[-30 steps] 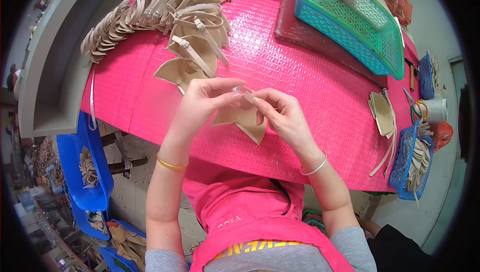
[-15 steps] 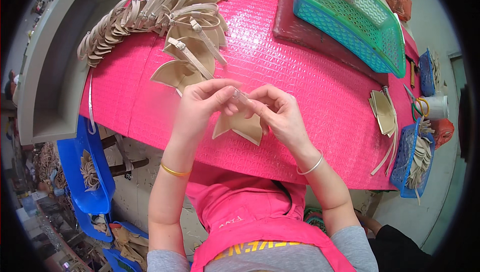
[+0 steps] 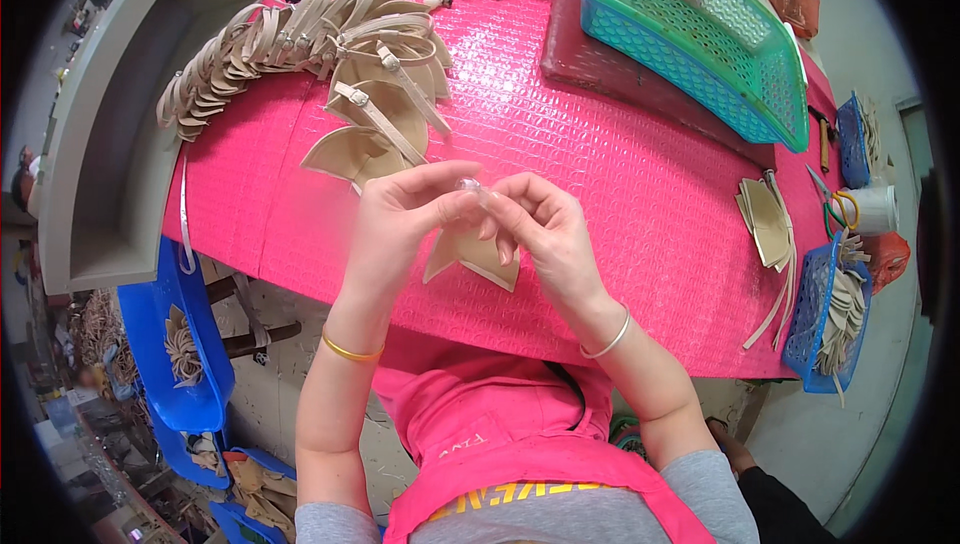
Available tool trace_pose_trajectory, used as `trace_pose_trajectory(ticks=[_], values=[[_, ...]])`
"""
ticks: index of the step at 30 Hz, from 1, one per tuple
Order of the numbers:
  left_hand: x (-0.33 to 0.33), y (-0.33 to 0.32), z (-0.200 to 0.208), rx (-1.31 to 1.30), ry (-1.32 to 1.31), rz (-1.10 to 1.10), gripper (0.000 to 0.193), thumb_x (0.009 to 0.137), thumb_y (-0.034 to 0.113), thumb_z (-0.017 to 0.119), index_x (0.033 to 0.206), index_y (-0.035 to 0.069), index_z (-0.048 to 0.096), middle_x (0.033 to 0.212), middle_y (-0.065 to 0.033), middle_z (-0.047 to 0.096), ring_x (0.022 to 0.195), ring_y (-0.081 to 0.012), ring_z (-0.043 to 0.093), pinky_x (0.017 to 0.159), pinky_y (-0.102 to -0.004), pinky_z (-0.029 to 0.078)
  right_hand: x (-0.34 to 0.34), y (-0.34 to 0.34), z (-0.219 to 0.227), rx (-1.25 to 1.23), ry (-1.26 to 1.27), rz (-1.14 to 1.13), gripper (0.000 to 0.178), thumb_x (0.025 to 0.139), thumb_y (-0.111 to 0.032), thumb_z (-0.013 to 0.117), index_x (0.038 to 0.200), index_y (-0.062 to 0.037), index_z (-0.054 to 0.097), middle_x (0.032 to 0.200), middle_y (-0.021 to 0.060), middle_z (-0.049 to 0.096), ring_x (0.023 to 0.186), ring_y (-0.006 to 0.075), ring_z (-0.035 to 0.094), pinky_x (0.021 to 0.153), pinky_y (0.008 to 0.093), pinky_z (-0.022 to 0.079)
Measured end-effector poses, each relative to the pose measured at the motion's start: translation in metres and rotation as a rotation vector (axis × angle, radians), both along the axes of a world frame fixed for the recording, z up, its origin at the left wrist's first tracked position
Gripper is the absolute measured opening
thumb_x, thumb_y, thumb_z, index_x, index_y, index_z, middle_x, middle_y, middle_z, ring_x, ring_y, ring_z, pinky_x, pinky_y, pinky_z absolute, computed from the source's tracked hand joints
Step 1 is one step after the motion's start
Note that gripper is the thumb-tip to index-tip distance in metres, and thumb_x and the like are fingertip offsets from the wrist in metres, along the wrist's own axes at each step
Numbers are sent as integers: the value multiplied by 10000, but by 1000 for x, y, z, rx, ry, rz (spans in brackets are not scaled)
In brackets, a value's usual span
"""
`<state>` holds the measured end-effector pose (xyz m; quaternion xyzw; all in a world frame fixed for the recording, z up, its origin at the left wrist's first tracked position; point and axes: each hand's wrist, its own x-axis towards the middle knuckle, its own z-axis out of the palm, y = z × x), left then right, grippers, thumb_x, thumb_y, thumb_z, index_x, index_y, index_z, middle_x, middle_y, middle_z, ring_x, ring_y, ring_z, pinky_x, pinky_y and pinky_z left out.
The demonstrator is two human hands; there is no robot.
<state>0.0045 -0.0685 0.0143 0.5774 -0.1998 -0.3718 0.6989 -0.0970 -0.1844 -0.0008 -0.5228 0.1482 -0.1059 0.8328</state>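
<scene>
Close together over the pink table, both my hands are closed in a pinch. My left hand (image 3: 412,206) and my right hand (image 3: 540,227) hold a small shiny buckle (image 3: 467,185) on a strap between their fingertips. Below the fingers hangs a beige shoe upper piece (image 3: 474,256) with two pointed lower corners. The strap itself is mostly hidden by my fingers. Just beyond my left hand lies a similar beige piece with a buckled strap (image 3: 380,122), at the near end of a long overlapping row of such pieces (image 3: 290,39).
A green plastic basket (image 3: 690,69) stands on a dark red board (image 3: 610,79) at the back right. At the right edge are loose beige pieces (image 3: 765,224), scissors (image 3: 835,206) and a blue basket of strips (image 3: 808,319). Blue bins (image 3: 205,384) stand lower left, beside a grey shelf (image 3: 100,144).
My right hand has shifted slightly left and its fingers have closed nearer the buckle. The buckle has turned in my fingertips, and less of the strap shows.
</scene>
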Motion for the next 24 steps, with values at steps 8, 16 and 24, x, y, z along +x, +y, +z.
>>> trace_pose_trajectory(ticks=[8, 16, 24], values=[[4, -2, 3, -84, 85, 10, 272, 732, -1, 598, 998, -47, 565, 823, -74, 615, 752, -119, 579, 695, -210, 455, -1, 3, 0, -242, -48, -99, 116, 840, -77, 499, 907, 17, 508, 802, 66, 569, 692, 91, 544, 581, 213, 444], [-14, -15, 19, 320, -876, 189, 210, 767, 59, 587, 937, -64, 578, 738, -35, 595, 726, -71, 541, 661, -217, 446, -13, -10, 7, -89, -16, -85, 130, 837, -79, 503, 924, 18, 510, 829, 57, 567, 746, 128, 553, 656, 238, 446], [-55, -27, -1, -95, 175, 2, 195, 847, 123, 505, 865, -53, 585, 707, -44, 585, 635, -97, 555, 582, -222, 460, -33, -21, 20, -740, -26, -262, 190, 775, -42, 541, 965, -34, 541, 789, 29, 518, 788, 112, 513, 697, 244, 399]])
